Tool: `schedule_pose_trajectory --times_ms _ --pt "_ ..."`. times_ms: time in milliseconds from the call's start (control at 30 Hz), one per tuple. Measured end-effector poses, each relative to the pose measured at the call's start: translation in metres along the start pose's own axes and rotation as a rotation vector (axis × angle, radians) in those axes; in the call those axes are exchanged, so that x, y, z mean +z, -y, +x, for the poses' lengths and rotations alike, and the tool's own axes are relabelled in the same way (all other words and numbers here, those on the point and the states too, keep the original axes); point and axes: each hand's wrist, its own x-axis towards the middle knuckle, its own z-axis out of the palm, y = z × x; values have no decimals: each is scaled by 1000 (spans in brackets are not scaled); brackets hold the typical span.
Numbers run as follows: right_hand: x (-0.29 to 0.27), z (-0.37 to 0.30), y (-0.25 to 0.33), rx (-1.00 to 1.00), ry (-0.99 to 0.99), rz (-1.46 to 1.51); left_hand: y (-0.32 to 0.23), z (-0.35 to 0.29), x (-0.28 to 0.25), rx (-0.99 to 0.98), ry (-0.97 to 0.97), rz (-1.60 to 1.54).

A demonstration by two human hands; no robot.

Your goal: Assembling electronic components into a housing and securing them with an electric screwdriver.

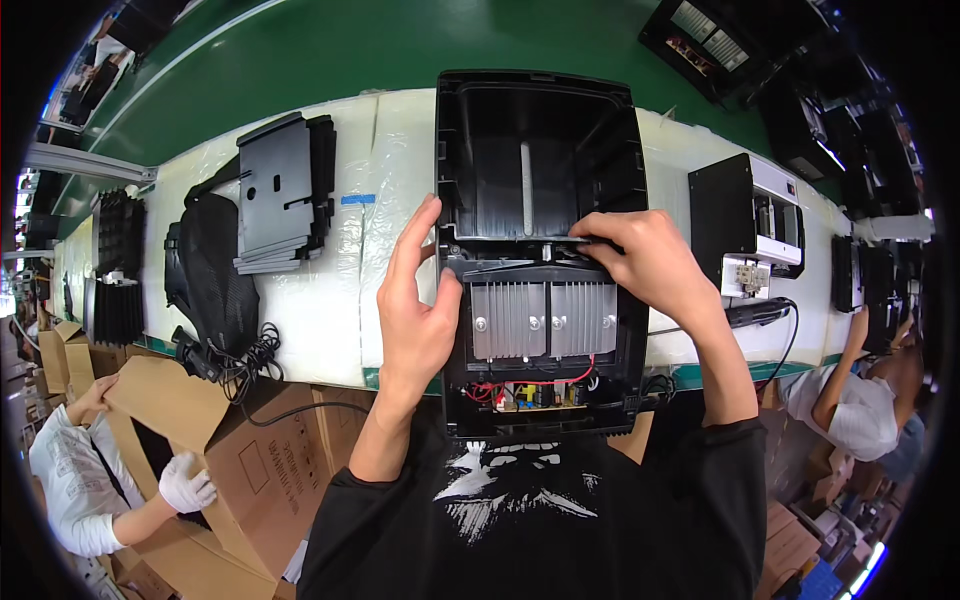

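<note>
A black plastic housing (540, 85) lies open in front of me, its far half a hollow bay and its near half holding electronics. My left hand (415, 315) grips its left wall, thumb over the rim and fingers along the outside. Inside, at the seam between the two halves, my right hand (645, 265) has its fingers pinched together; what they hold is hidden. Closer to me sit two finned metal heat sinks (510, 320), fixed with screws. Below them run red wires (540, 378) beside a circuit board (535, 397) with small coloured parts.
The white plastic-covered bench (400, 130) carries stacked black plates (275, 190), a black mesh bag (210, 265) with coiled cable (255, 355), and a black-and-white device (750, 225). At left, a co-worker's gloved hand (187, 484) touches a cardboard box (270, 480). Another person (850, 400) works at right.
</note>
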Motion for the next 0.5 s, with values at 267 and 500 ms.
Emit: schedule_pose_trajectory --times_ms 267,500 --pt "-32 -42 1 186 -699 54 -1 -2 -3 -29 -39 -21" --pt "-27 -180 -111 1068 -884 -110 7 -1 -5 -36 -40 -145"
